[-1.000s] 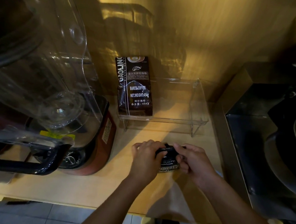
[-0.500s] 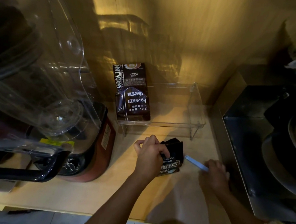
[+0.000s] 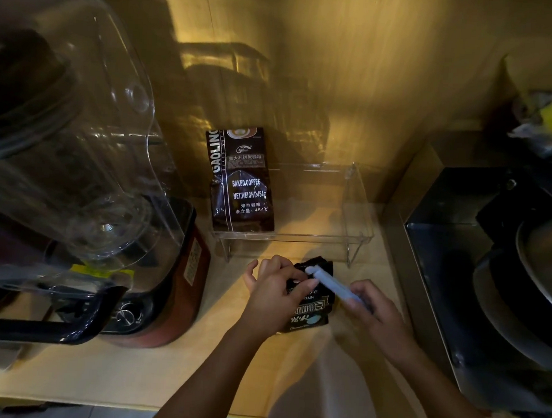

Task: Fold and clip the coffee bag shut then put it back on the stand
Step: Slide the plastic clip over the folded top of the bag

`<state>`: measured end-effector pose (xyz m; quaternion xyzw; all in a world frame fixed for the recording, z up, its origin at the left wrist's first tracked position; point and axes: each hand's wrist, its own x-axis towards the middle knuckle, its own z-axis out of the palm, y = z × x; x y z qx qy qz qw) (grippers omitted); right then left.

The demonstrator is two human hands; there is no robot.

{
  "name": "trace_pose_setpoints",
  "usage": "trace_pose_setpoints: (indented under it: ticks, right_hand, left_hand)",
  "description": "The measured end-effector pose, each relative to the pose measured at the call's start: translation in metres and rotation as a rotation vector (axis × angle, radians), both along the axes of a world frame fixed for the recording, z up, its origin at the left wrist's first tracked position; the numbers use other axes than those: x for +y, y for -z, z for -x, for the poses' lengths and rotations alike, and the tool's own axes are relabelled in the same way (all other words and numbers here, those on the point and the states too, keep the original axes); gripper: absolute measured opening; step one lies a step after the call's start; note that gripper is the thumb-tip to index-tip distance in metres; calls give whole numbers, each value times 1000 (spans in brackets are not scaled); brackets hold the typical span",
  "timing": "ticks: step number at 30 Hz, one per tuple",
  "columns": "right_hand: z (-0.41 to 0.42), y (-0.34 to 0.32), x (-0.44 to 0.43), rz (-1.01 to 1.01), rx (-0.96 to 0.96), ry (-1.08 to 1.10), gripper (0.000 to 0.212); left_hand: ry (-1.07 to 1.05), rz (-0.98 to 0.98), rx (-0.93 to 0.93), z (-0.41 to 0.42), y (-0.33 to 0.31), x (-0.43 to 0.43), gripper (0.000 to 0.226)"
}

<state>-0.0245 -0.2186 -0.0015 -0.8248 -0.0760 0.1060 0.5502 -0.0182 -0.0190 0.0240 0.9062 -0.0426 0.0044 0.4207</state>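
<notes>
A small dark coffee bag (image 3: 312, 311) lies on the wooden counter, its top folded over. My left hand (image 3: 271, 292) presses down on the folded top and holds the bag. My right hand (image 3: 375, 311) grips a pale blue clip (image 3: 331, 283), whose far end rests across the folded top of the bag. Just behind the bag stands a clear acrylic stand (image 3: 358, 210), with free room on its right part.
A larger dark coffee bag (image 3: 241, 181) stands on the left of the stand. A blender with a clear cover (image 3: 76, 170) fills the left side. A dark metal appliance (image 3: 490, 270) sits at the right. The counter's front edge (image 3: 127, 403) runs below my arms.
My right hand picked the blue clip up from the counter at the right and brought it onto the folded top. My left hand kept holding the fold down.
</notes>
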Motion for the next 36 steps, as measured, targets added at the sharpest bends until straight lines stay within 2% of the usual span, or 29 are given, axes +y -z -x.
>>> trace_pose_setpoints:
  ticks: [2,7,10,14,18,22,25,27,29,31,34,36]
  right_hand:
    - [4,-2,3,23,31,-53,9]
    - [8,-3,12,178,9,-13,12]
    - [9,-3,16,329,-176,13,10]
    - [17,-5,19,298,-417,36,16]
    - [23,-5,20,300,-485,68,25]
    - [24,-6,18,101,-337,111,19]
    - [14,-14,14,-67,-1,22,23]
    - [9,-16,10,-73,191,-80,19]
    - [6,-17,4,-69,256,-113,14]
    - [4,-21,-1,-67,201,-77,12]
    - [0,-29,-11,2,-53,95,19]
    - [-4,-34,-19,120,-194,158,14]
  left_hand:
    - [17,-30,-37,0,1,1,24]
    - [17,-63,-51,5,4,2,34]
    - [-19,49,-13,5,4,2,36]
    - [-31,160,42,4,2,4,37]
    - [-40,214,64,3,1,3,39]
    - [-55,280,107,4,3,6,38]
    - [-31,222,116,-1,1,9,34]
    - [-15,198,108,-3,1,9,31]
    - [-11,208,103,-2,1,8,29]
    - [-25,228,104,-1,2,8,25]
    - [-48,257,113,0,-1,9,21]
    - [-67,253,113,1,-3,10,20]
